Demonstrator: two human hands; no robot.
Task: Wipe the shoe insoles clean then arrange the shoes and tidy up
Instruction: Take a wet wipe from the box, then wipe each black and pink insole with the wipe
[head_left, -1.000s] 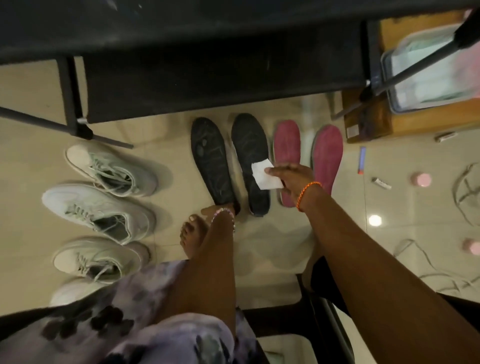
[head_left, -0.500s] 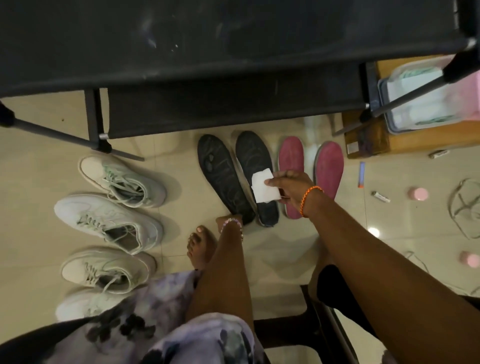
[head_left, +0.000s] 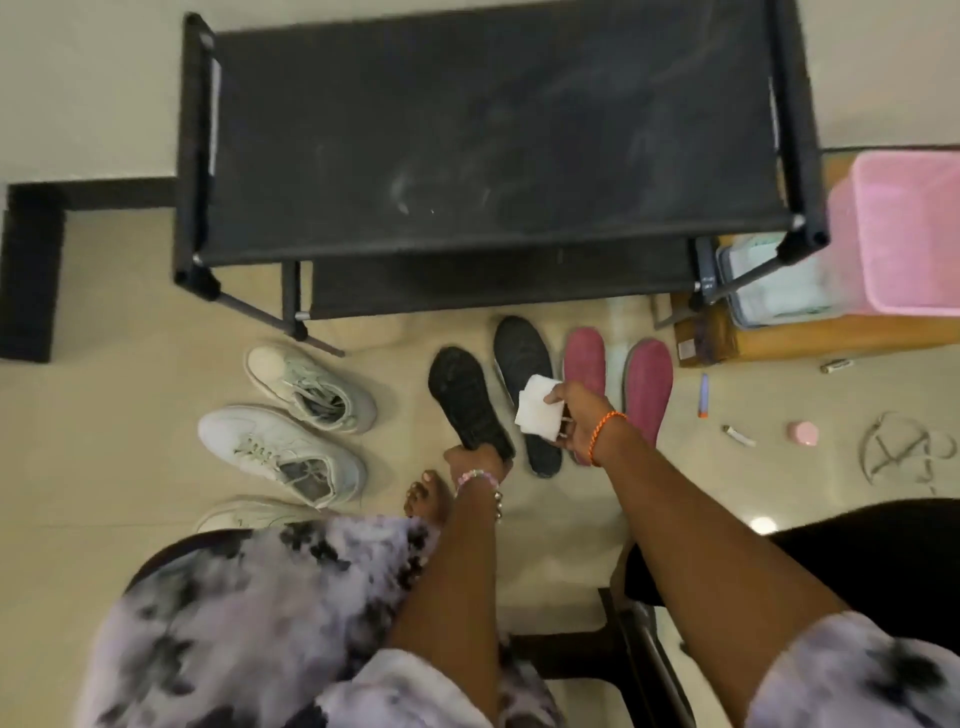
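Left hand gripping black insole, right hand pinching white wipe.

1 head cam looks steeply down at floor, close.

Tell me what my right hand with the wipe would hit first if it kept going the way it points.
Probably the right-hand black insole, just beyond the white wipe the right hand pinches; height is unclear.

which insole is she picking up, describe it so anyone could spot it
Start at the black shoe rack; four insoles lie in a row on the floor before it. It is the leftmost black insole, nearest the white sneakers. Unlike its neighbours, the left hand grips its heel.
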